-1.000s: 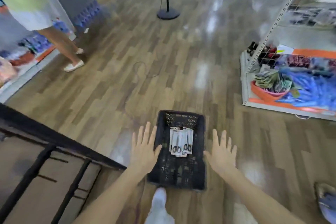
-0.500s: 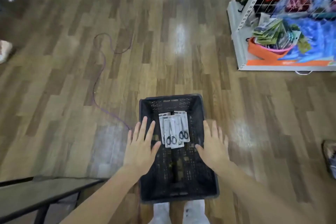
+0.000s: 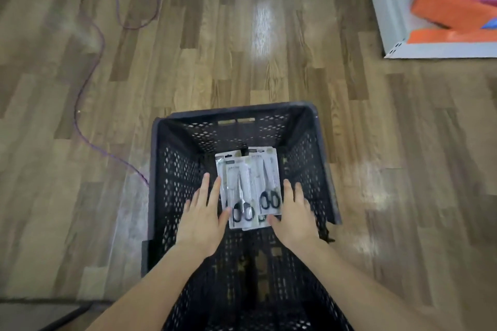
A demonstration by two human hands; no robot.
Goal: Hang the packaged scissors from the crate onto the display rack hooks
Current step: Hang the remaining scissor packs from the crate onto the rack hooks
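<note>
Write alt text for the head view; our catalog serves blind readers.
Two open hands, left hand and right hand, reach into a black crate on either side of a stack of packaged scissors. The crate sits on a wood floor.

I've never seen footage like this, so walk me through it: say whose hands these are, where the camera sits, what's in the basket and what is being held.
There is no machine here. One camera is worn on a person's head, looking down at their own bare arms. The left hand and right hand reach with straight fingers into a black perforated crate standing on a wooden floor. In the crate lies a small overlapping pile of packaged scissors, between the two hands. Neither hand has a grip on anything yet. A purple cable trails at left; a white display shelf shows at upper right.
</note>
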